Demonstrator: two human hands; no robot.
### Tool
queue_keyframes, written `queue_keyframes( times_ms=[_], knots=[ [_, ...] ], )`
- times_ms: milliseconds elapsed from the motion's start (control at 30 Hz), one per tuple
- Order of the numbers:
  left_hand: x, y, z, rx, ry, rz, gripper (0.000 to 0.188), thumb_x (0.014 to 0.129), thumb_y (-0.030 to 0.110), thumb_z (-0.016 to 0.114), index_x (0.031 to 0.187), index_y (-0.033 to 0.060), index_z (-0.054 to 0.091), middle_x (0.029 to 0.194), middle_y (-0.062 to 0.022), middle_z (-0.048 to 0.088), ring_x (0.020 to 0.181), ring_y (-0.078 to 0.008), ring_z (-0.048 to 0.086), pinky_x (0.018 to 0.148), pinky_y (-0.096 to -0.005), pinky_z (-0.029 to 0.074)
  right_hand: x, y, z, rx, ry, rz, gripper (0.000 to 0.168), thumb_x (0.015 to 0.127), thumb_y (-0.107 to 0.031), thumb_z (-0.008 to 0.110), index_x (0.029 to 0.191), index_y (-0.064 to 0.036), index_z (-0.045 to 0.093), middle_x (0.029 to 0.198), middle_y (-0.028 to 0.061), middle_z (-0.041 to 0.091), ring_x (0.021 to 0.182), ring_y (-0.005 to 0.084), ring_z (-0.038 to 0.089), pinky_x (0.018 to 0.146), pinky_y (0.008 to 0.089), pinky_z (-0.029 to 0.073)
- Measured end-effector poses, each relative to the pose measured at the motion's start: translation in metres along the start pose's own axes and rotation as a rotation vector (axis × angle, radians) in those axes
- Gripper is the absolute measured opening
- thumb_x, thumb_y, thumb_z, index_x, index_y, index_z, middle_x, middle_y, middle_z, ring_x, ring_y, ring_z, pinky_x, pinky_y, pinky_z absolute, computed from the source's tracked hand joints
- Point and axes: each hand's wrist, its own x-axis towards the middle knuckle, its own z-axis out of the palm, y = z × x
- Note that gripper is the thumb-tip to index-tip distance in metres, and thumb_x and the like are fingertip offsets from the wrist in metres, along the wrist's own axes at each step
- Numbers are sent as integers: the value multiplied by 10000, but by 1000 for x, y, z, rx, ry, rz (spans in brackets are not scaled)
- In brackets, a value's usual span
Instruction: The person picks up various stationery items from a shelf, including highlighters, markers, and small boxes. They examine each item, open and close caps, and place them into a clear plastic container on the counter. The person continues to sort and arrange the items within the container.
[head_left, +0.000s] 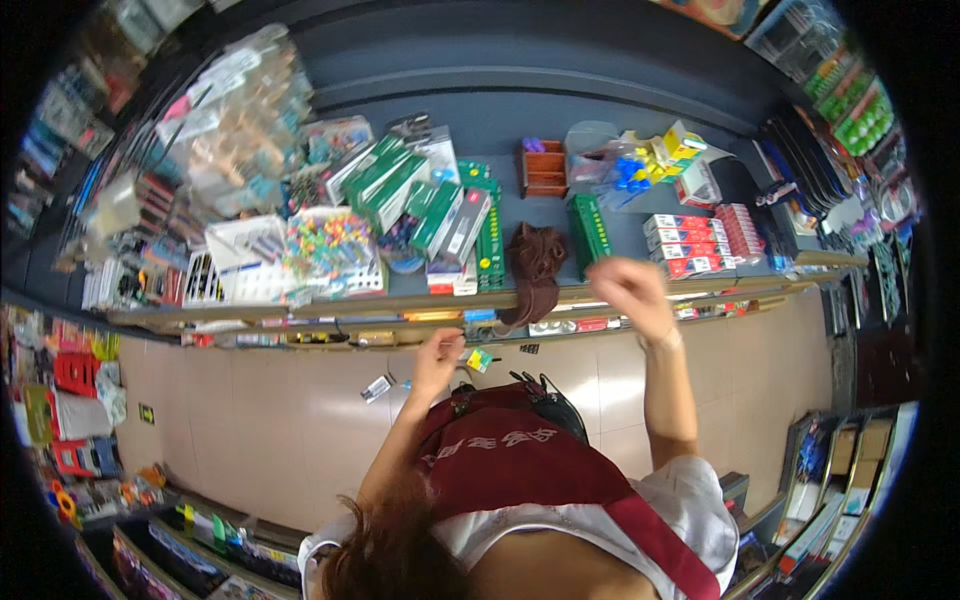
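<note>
My right hand (634, 292), blurred, is at the shelf's front edge by the near end of a long green box (589, 229). Whether its fingers touch that box I cannot tell. My left hand (439, 364) hangs in front of the shelf, lower down, with fingers curled; nothing shows clearly in it. Between the two hands a crumpled brown cloth (537, 255) droops over the edge. Behind the cloth stands a small reddish-brown compartment box (545, 176) with purple pieces (532, 145) at its back. Left of the cloth lies a green strip-like package (491, 232).
Left on the shelf are piled green-and-white boxes (390, 184), a white basket (371, 277) of colourful small items and plastic-bagged goods (240, 142). Red-and-white boxes (690, 247) are stacked right. On the floor (285, 405) lie a yellow-green packet (480, 360) and a small package (376, 388).
</note>
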Motion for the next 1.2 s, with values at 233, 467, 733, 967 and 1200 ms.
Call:
queue_keyframes(
  times_ms=[233, 467, 733, 967, 1200],
  knots=[
    [76, 87, 89, 263, -227, 265, 331, 798, 151, 643, 1086, 15, 551, 1056, -165, 570, 875, -284, 607, 738, -352, 500, 111, 170, -5, -647, -101, -211, 240, 784, -132, 633, 992, -12, 623, 1030, 162, 608, 951, 328, 575, 798, 374, 470],
    [113, 68, 144, 612, -270, 200, 627, 773, 292, 658, 1270, -16, 430, 1346, -283, 347, 1207, -416, 396, 1005, -422, 346, 214, 173, -106, -761, 128, -169, 153, 714, -119, 671, 844, -39, 667, 807, 155, 637, 742, 312, 626, 686, 385, 509],
    [122, 57, 185, 1000, -288, 78, 719, 771, 400, 626, 1280, -59, 410, 1370, -380, 216, 1273, -435, 322, 1046, -383, 306, 307, 239, -70, -1036, -370, -44, 301, 766, -193, 650, 1043, -78, 627, 987, 157, 640, 910, 331, 612, 835, 397, 492],
    [115, 40, 193, 990, -195, 136, 667, 737, 374, 654, 1211, -61, 482, 1376, -378, 209, 1311, -394, 278, 1080, -359, 249, 333, 273, -55, -1071, -569, -83, 288, 759, -139, 654, 1041, -83, 636, 988, 158, 639, 925, 331, 607, 846, 398, 490],
    [113, 42, 177, 643, -73, 88, 557, 750, 278, 668, 1171, -52, 512, 1287, -308, 407, 1180, -379, 450, 980, -386, 377, 314, 199, -96, -717, -248, -389, 255, 762, -5, 598, 1012, -52, 608, 964, 174, 634, 908, 320, 615, 799, 374, 493]
  ],
)
